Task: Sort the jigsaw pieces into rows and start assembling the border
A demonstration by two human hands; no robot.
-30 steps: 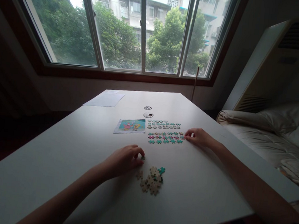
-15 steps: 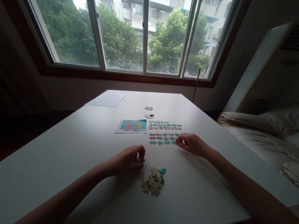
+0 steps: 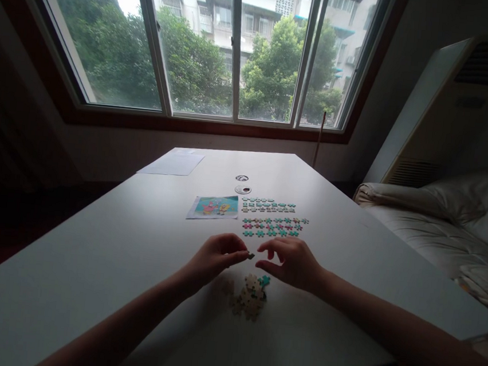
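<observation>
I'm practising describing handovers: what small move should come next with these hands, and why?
Probably bring the right hand in to take the jigsaw piece: the left hand pinches it, and the right thumb and fingers are parted just beside it.

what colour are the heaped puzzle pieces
Heaped puzzle pieces: mostly beige, some teal; best in head view.
</observation>
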